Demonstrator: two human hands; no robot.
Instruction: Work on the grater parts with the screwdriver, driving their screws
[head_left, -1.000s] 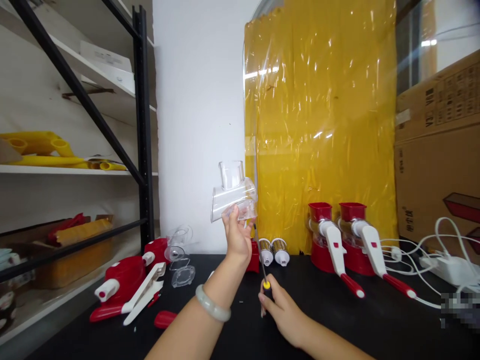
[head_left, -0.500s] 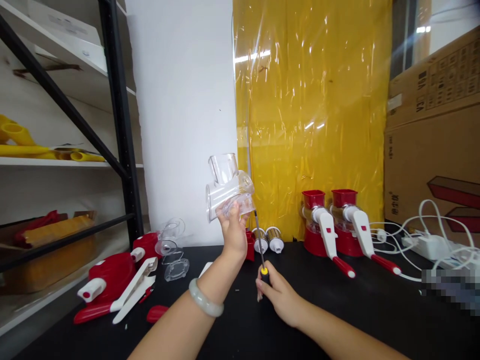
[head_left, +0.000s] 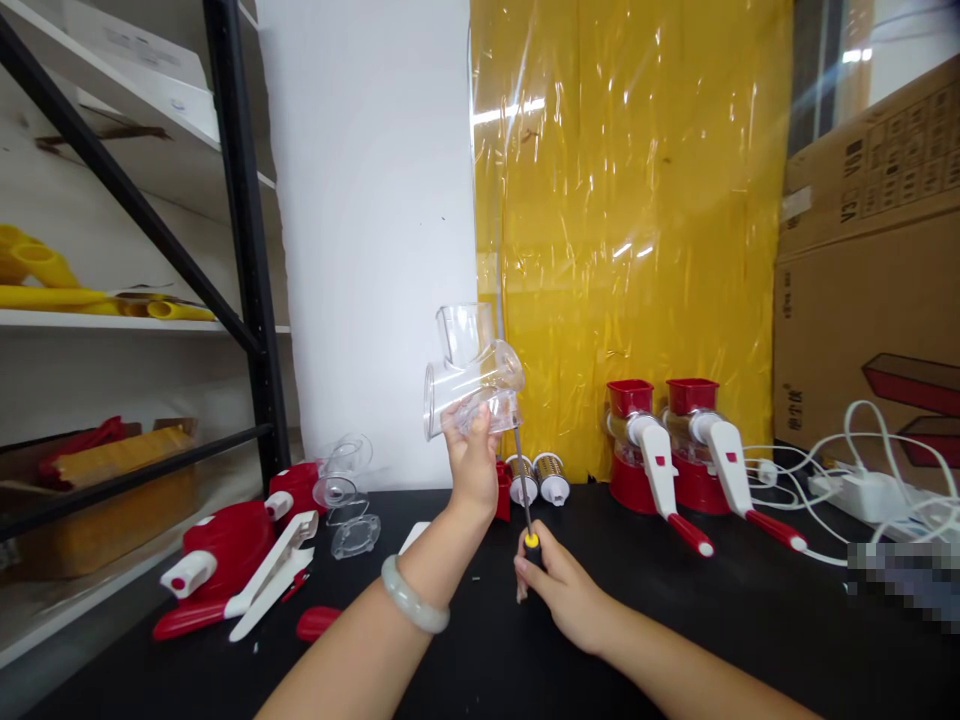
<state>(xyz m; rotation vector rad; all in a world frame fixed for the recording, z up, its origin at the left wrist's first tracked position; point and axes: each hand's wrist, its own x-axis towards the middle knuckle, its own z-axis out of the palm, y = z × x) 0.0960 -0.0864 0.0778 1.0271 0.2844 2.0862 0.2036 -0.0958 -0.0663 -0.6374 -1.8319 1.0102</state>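
Raised above the black table, my left hand (head_left: 474, 450) grips a clear plastic grater housing (head_left: 466, 385) from below, its square chute pointing up. My right hand (head_left: 559, 575) is closed round the black and yellow handle of a screwdriver (head_left: 524, 480). The shaft points upward, and its tip is at the lower right edge of the housing; whether it touches a screw there I cannot tell. Behind the shaft stand two drum graters (head_left: 552, 480) with white ends, beside a red part (head_left: 503, 490) that my left hand partly hides.
Two assembled red and white rotary graters (head_left: 630, 440) stand at the back right, near white cables (head_left: 862, 490) and a cardboard box (head_left: 862, 270). On the left lie a red grater base (head_left: 225, 550), white crank handles (head_left: 274, 580) and clear plastic parts (head_left: 355, 536). A shelf rack (head_left: 244, 230) rises at far left.
My left hand has moved the clear housing slightly to the right and turned it a little more upright. The screwdriver tip has shifted slightly right with it.
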